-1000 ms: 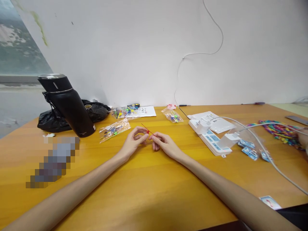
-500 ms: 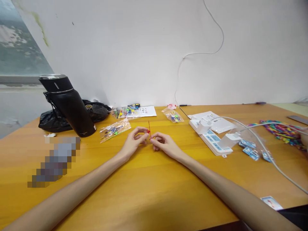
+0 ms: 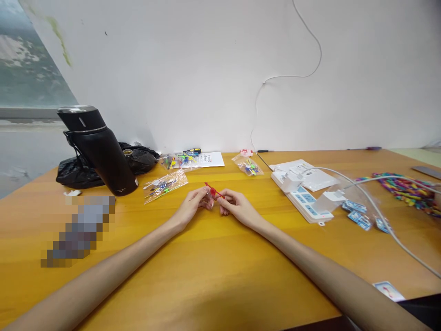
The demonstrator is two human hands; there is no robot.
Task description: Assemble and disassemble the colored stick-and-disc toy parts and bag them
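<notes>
My left hand (image 3: 193, 206) and my right hand (image 3: 235, 206) meet fingertip to fingertip above the wooden table (image 3: 206, 266). Both pinch a small red stick with a round red piece on it (image 3: 212, 191), which lies tilted between them, its free end pointing up and left. Behind my left hand lies a clear bag of small coloured parts (image 3: 165, 185). Two similar bags lie further back, one at the back centre (image 3: 247, 165) and one by a printed paper (image 3: 175, 161).
A black flask (image 3: 99, 149) stands at the left before a black plastic bag (image 3: 136, 158). A white power strip (image 3: 303, 197) with cables, papers and blue-white packets (image 3: 358, 214) lies at the right. Colourful pieces are piled far right (image 3: 406, 188). A card (image 3: 387, 290) lies near the front edge.
The red stick went from tilted to upright and now tilts left again, lying flatter. My left fingers have closed in on it. The hands stayed in the same spot.
</notes>
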